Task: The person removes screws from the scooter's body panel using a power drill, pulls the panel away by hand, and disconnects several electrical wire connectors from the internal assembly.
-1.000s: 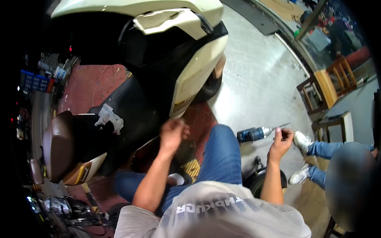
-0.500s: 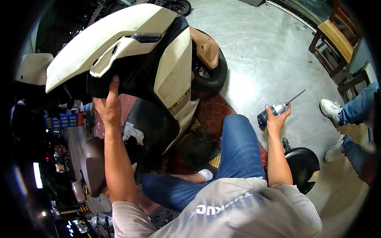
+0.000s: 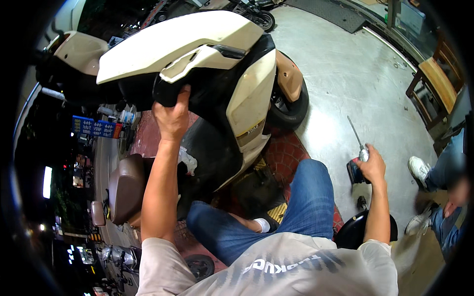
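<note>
If the view is read as a clock face, one grey shirt (image 3: 291, 271) fills six o'clock, and two jeans-clad legs (image 3: 313, 197) bend just above it, one white sock (image 3: 263, 225) showing between them. One rounded black object (image 3: 353, 229) sits at four.

At three o'clock the right hand (image 3: 374, 165) is closed round one power drill (image 3: 353, 173), whose single long bit (image 3: 354, 129) points toward eleven. At ten, the left hand (image 3: 172, 121) touches a black part of the scooter under its cream panels, thumb raised; its other fingers are mostly hidden, so I cannot tell how tightly it grips.

That one cream scooter (image 3: 197, 37) reaches from about ten round to two, where one wheel (image 3: 296, 116) stands beneath one tan fender (image 3: 290, 76). One brown padded seat (image 3: 126, 190) lies between eight and nine.

Two white shoes (image 3: 418, 167) of one other person rest between three and four. Farther off come one wooden chair (image 3: 439, 86) between two and three, and one more motorcycle wheel (image 3: 267, 20) just past twelve.
</note>
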A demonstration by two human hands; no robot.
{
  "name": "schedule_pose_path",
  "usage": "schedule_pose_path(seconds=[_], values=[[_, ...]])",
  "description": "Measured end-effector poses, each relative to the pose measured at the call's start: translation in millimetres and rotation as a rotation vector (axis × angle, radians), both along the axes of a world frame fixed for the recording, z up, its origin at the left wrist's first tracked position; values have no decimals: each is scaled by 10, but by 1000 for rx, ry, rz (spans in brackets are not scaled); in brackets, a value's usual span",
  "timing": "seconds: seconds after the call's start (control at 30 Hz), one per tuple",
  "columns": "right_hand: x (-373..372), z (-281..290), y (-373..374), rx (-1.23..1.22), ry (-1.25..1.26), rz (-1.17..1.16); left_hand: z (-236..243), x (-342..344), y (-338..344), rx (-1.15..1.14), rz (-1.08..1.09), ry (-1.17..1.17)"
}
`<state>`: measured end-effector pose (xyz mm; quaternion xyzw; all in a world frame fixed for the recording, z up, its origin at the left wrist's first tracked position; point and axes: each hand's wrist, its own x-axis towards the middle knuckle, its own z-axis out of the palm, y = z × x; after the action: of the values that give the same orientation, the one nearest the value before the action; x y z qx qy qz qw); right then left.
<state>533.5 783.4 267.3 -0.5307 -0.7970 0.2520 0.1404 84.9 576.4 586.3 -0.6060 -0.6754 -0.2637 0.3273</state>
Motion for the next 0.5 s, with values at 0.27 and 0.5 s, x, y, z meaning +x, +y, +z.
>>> schedule_pose_path(seconds=[0.27, 0.5], values=[[439, 164, 122, -109, -32, -61, 194, -16, -266, -126, 42, -684], [1128, -125, 407, -84, -139, -150, 675, 70, -143, -194, -58, -1138]])
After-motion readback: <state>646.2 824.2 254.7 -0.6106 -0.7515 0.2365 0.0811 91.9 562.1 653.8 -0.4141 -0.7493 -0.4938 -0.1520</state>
